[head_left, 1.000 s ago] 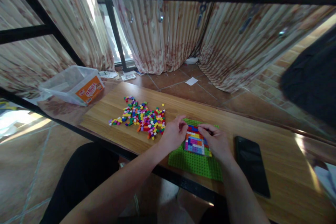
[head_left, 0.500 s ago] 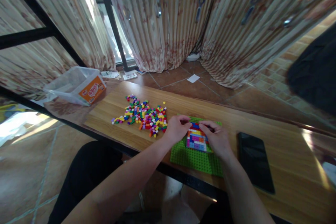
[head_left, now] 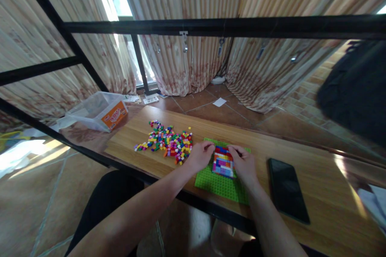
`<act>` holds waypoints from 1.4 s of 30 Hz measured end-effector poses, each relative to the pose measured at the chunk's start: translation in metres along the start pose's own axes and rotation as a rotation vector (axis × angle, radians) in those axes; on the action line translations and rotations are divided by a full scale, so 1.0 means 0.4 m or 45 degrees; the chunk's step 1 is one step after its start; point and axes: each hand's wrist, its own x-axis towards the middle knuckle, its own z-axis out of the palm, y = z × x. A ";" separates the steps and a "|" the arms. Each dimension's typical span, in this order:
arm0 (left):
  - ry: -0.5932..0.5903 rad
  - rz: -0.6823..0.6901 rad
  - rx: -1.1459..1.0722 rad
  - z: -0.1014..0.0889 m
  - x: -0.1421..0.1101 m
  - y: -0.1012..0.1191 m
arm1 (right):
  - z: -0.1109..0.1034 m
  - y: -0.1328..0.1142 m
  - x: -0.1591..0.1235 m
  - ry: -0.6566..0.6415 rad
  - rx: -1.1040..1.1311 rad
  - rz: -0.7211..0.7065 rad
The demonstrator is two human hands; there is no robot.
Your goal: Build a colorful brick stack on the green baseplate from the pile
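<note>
A green studded baseplate [head_left: 220, 188] lies on the wooden table, and a multicolored rectangle of toy building bricks [head_left: 223, 164] sits on it. At the rectangle's upper left corner is my left hand [head_left: 200, 156], thumb and fingers pinched together; whatever is between them is too small to make out. My right hand [head_left: 243, 164] covers the rectangle's right edge. Its thumb and fingertips are closed by the top right corner, and what they hold, if anything, is hidden. A spread of loose small bricks [head_left: 171, 140] lies left of the baseplate.
To the right of the baseplate lies a black phone [head_left: 288, 188]. A clear plastic bin [head_left: 96, 112] with an orange label stands beyond the table's left end. White papers [head_left: 374, 200] show at the far right. A black metal bar [head_left: 211, 26] crosses before the curtains.
The view has tilted upward. My left hand has drawn a little away to the left, widening the gap between my hands and showing more of the rectangle's top rows.
</note>
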 end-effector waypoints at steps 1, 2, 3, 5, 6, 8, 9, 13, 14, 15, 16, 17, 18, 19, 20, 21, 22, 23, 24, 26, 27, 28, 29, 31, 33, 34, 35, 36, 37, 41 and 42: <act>-0.019 0.006 0.000 -0.017 -0.004 0.002 | 0.006 -0.003 0.001 0.017 0.002 0.000; -0.043 0.011 -0.004 -0.037 -0.009 0.005 | 0.011 -0.005 0.003 0.033 0.008 0.000; -0.077 0.018 -0.013 -0.060 -0.013 0.009 | 0.017 -0.007 0.005 0.043 0.018 0.005; -0.137 0.021 -0.050 -0.109 -0.019 0.023 | 0.025 -0.009 0.008 0.051 0.057 0.047; -0.192 0.032 -0.061 -0.134 -0.020 0.030 | 0.028 -0.011 0.009 0.057 0.079 0.073; -0.218 0.064 -0.067 -0.180 -0.017 0.039 | 0.032 -0.015 0.008 0.086 0.123 0.118; -0.214 0.084 -0.076 -0.200 -0.012 0.039 | 0.033 -0.019 0.006 0.107 0.142 0.136; -0.161 0.114 -0.185 -0.255 0.021 0.005 | 0.030 -0.035 -0.003 0.161 0.206 0.227; -0.119 0.100 -0.241 -0.263 0.030 -0.008 | 0.025 -0.036 -0.004 0.167 0.222 0.237; -0.059 0.076 -0.307 -0.270 0.039 -0.021 | 0.016 -0.036 -0.004 0.189 0.243 0.225; 0.007 0.048 -0.373 -0.274 0.048 -0.032 | 0.005 -0.034 -0.003 0.230 0.270 0.194; 0.071 0.022 -0.432 -0.277 0.056 -0.041 | -0.010 -0.033 -0.001 0.289 0.301 0.146; 0.125 0.000 -0.481 -0.279 0.064 -0.045 | -0.026 -0.033 -0.001 0.368 0.335 0.088; 0.163 -0.010 -0.519 -0.281 0.070 -0.046 | -0.043 -0.035 -0.003 0.446 0.361 0.033; 0.186 -0.011 -0.556 -0.282 0.075 -0.044 | -0.059 -0.040 -0.006 0.516 0.366 -0.014; 0.198 -0.014 -0.599 -0.283 0.078 -0.040 | -0.071 -0.049 -0.013 0.578 0.342 -0.051; 0.207 -0.022 -0.643 -0.285 0.079 -0.034 | -0.077 -0.061 -0.021 0.628 0.289 -0.082; 0.218 -0.034 -0.685 -0.286 0.078 -0.027 | -0.076 -0.077 -0.032 0.664 0.214 -0.107; 0.230 -0.048 -0.719 -0.288 0.075 -0.021 | -0.068 -0.096 -0.044 0.681 0.123 -0.130; 0.259 -0.068 -0.756 -0.294 0.066 -0.013 | -0.031 -0.139 -0.070 0.647 -0.041 -0.167; 0.269 -0.069 -0.759 -0.298 0.061 -0.011 | -0.004 -0.161 -0.082 0.576 -0.117 -0.188; 0.273 -0.063 -0.755 -0.304 0.056 -0.011 | 0.027 -0.183 -0.093 0.466 -0.186 -0.199; 0.276 -0.052 -0.750 -0.310 0.052 -0.013 | 0.059 -0.203 -0.101 0.327 -0.238 -0.219; 0.287 -0.033 -0.731 -0.326 0.048 -0.021 | 0.122 -0.233 -0.112 -0.061 -0.359 -0.272; 0.320 -0.026 -0.707 -0.345 0.048 -0.030 | 0.173 -0.246 -0.115 -0.356 -0.518 -0.338; 0.348 -0.023 -0.690 -0.354 0.050 -0.035 | 0.193 -0.246 -0.114 -0.436 -0.576 -0.364; 0.377 -0.021 -0.670 -0.363 0.052 -0.039 | 0.207 -0.241 -0.113 -0.482 -0.624 -0.377; 0.403 -0.018 -0.653 -0.372 0.054 -0.042 | 0.217 -0.232 -0.112 -0.496 -0.657 -0.377; 0.425 -0.015 -0.639 -0.378 0.057 -0.045 | 0.223 -0.220 -0.111 -0.488 -0.682 -0.364; 0.445 -0.019 -0.545 -0.384 0.071 -0.060 | 0.220 -0.166 -0.119 -0.429 -0.770 -0.289; 0.431 -0.015 -0.495 -0.380 0.074 -0.066 | 0.217 -0.157 -0.123 -0.436 -0.795 -0.287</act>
